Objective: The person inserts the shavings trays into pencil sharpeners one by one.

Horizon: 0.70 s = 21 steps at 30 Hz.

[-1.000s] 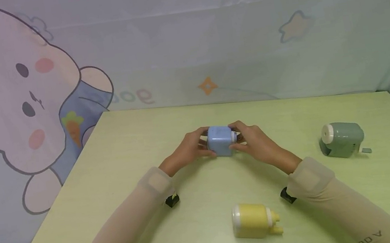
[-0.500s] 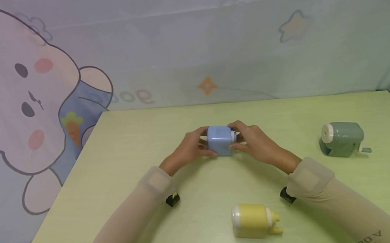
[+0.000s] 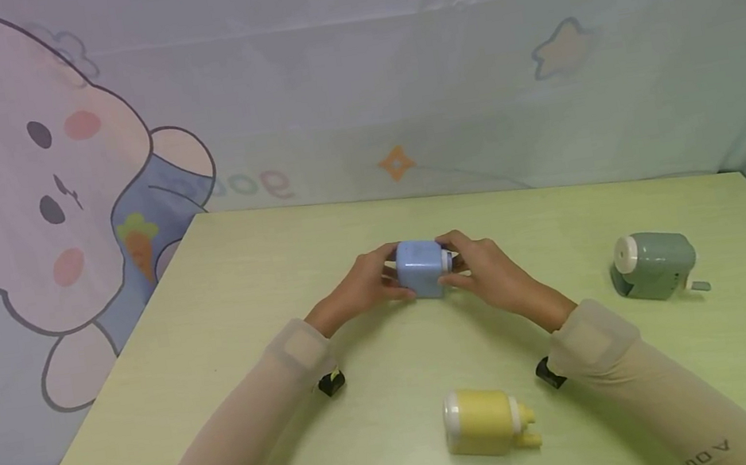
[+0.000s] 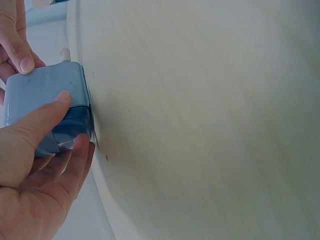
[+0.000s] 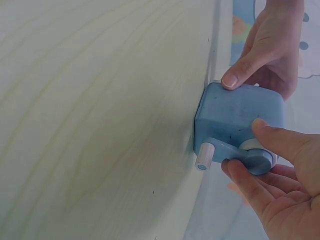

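A blue crank pencil sharpener (image 3: pixel 420 267) sits on the table between my two hands. My left hand (image 3: pixel 369 281) holds its left end, the thumb (image 4: pixel 52 112) lying along the near side and the other fingers around the end and underside. From the other end my right hand (image 3: pixel 487 272) grips it, thumb on the near side. In the right wrist view the crank handle (image 5: pixel 227 150) with its pale knob shows beside the right fingers. The far side of the sharpener is hidden from the head view.
A green crank pencil sharpener (image 3: pixel 656 265) stands at the right of the table (image 3: pixel 290 454). Nearer, a yellow one (image 3: pixel 482 421) lies between my forearms. A printed cloth (image 3: pixel 323 95) hangs behind the table's back edge.
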### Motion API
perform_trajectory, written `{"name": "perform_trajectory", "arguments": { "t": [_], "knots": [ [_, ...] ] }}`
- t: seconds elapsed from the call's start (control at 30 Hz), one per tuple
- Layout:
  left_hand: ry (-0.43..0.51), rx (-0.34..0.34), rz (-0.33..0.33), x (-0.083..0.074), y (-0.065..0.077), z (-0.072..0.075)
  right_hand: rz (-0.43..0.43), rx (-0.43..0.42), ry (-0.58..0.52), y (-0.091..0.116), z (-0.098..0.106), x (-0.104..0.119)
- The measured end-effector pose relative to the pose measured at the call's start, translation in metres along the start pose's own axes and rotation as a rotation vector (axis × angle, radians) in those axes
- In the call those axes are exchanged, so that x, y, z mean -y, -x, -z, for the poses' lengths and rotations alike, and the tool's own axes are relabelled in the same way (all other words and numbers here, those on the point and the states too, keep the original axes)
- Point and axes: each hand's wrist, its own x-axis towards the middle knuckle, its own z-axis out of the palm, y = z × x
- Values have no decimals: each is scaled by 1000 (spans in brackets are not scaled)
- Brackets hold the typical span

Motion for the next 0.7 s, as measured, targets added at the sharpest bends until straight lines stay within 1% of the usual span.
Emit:
{"name": "perform_trajectory", "arguments": {
  "t": [0.17,0.33,0.5,0.63,0.7],
  "knots": [
    [14,8,-9,0,0,-1,-12,1,2,2,0,-1],
    [28,30,4,1,1,-3,-41,13,1,4,-1,0],
    [-17,19,12,2,3,-2,-45,28,29,5,-2,0],
    [-56,11,3,4,4,-3,-38,59,71,10,-1,-2],
    [-68,7,-10,6,5,-4,-50,71,89,14,0,-3]
  ]
}}
